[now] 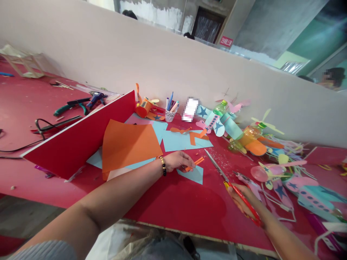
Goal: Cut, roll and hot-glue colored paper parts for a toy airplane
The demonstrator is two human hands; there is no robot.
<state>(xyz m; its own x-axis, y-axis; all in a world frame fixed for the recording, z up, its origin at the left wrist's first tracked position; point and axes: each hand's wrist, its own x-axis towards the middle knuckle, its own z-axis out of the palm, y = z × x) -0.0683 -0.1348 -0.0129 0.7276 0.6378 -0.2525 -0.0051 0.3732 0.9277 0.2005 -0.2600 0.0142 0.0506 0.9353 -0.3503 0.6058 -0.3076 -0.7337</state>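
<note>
My left hand (176, 161) is closed on folded orange paper strips (200, 161), whose ends stick out past the fingertips. Beneath them, a small light-blue paper piece (194, 176) lies on the red table. My right hand (240, 200) grips long scissors (217, 166) by their red and yellow handles. The scissor blades look together and point away from me, to the right of the strips, apart from them. A large orange sheet (130, 144) lies left of my left hand, over blue and pink sheets. Beyond the hand, orange offcuts (193, 137) rest on another blue sheet (173, 143).
A red upright board (81, 141) divides off tools such as green-handled pliers (72, 106). At the back stand a pen cup (170, 115) and a phone (191, 109). Several bottle airplanes (251, 135) crowd the right, near a pink glue gun (251, 184) with its cord.
</note>
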